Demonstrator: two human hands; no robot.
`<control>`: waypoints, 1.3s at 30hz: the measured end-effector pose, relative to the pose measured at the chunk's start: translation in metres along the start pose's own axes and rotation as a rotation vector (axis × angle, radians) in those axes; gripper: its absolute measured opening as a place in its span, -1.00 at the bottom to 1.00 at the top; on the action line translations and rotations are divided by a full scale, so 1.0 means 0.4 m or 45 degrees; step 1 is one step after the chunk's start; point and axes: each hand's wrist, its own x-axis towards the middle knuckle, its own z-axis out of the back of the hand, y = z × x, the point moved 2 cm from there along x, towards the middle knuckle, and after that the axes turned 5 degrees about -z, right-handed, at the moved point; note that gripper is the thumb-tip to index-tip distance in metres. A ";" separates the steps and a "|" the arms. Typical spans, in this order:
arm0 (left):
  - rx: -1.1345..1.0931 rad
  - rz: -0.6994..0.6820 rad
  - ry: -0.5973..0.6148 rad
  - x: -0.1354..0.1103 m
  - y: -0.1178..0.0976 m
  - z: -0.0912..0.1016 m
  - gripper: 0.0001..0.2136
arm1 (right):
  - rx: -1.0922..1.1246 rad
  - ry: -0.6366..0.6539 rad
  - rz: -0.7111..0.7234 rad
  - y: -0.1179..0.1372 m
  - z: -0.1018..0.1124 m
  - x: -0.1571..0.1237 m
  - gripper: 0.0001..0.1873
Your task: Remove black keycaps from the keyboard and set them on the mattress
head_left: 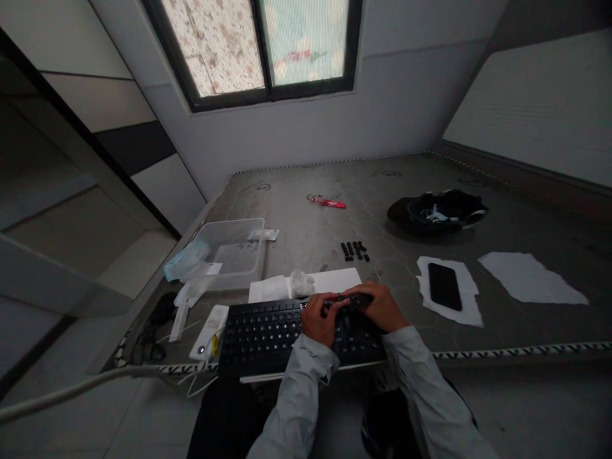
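A black keyboard (268, 331) lies in front of me at the edge of the surface, with bare switch-like spots among its keys. Above its right half, my left hand (319, 322) is closed in a pinch, its fingertips meeting those of my right hand (382, 307). My right hand is closed round a slim dark tool (359, 298) whose kind I cannot make out. Whatever the left fingertips pinch is hidden. Beyond the hands, several small black keycaps (354, 250) lie in a group. White paper (337, 279) and a crumpled white tissue (302, 283) are just behind the keyboard.
A clear plastic box (261, 255) stands at the left, near a white device (210, 331) with cables. To the right, a black phone (444, 285) rests on white paper, beside another sheet (530, 277). Farther back are a dark cap (437, 211) and a red packet (329, 203).
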 end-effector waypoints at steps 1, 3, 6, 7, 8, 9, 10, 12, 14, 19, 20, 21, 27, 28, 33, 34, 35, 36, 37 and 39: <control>0.006 -0.008 0.005 -0.003 0.000 0.000 -0.84 | 0.024 0.016 0.006 0.003 0.002 -0.001 -0.83; 0.030 -0.027 0.021 -0.011 0.002 -0.001 -0.82 | 0.055 0.056 0.015 0.009 0.006 -0.002 -0.84; 0.079 -0.083 0.053 -0.024 0.005 0.000 -0.82 | 0.055 0.116 0.029 0.014 0.017 -0.006 -0.85; 0.094 -0.117 0.059 -0.026 0.004 0.001 -0.82 | 0.048 0.117 0.023 0.011 0.023 -0.008 -0.86; 0.108 -0.153 0.061 -0.028 0.001 0.004 -0.81 | 0.042 0.100 0.007 0.005 0.030 -0.010 -0.86; 0.122 -0.186 0.058 -0.028 -0.003 0.008 -0.81 | 0.040 0.065 -0.020 -0.006 0.039 -0.013 -0.86; 0.139 -0.210 0.050 -0.026 -0.009 0.013 -0.81 | 0.044 0.011 -0.057 -0.020 0.050 -0.016 -0.85; 0.179 -0.213 0.029 -0.015 -0.025 0.026 -0.83 | 0.072 -0.132 -0.148 -0.057 0.074 -0.025 -0.83; 0.225 -0.159 0.032 0.010 -0.045 0.037 -0.85 | 0.102 -0.274 -0.234 -0.098 0.098 -0.037 -0.78; 0.416 -0.088 0.263 0.158 -0.101 0.006 -0.88 | 0.064 -0.479 -0.401 -0.180 0.132 -0.064 -0.64; 0.471 -0.089 0.311 0.199 -0.105 -0.014 -0.89 | 0.033 -0.506 -0.434 -0.190 0.134 -0.067 -0.62; 0.522 -0.085 0.347 0.242 -0.103 -0.038 -0.88 | -0.001 -0.526 -0.464 -0.200 0.134 -0.069 -0.61; 1.032 0.145 0.791 0.464 0.048 -0.228 -0.79 | -0.090 -0.457 -0.489 -0.232 0.116 -0.066 -0.68; 1.062 0.157 0.813 0.488 0.084 -0.255 -0.78 | -0.078 -0.446 -0.470 -0.234 0.114 -0.065 -0.70; 1.156 0.173 0.948 0.564 0.250 -0.352 -0.77 | -0.041 -0.431 -0.454 -0.240 0.114 -0.061 -0.74; 1.169 0.169 0.969 0.575 0.277 -0.365 -0.77 | -0.048 -0.428 -0.483 -0.241 0.117 -0.060 -0.73; 1.180 0.162 0.988 0.586 0.300 -0.377 -0.76 | -0.056 -0.423 -0.515 -0.244 0.120 -0.059 -0.72; 1.189 0.148 1.005 0.597 0.320 -0.389 -0.75 | -0.062 -0.410 -0.543 -0.246 0.122 -0.058 -0.71; 1.195 0.129 1.022 0.607 0.338 -0.401 -0.75 | -0.066 -0.391 -0.560 -0.247 0.125 -0.057 -0.70; 1.200 0.075 1.059 0.624 0.364 -0.425 -0.73 | -0.068 -0.365 -0.572 -0.251 0.128 -0.054 -0.70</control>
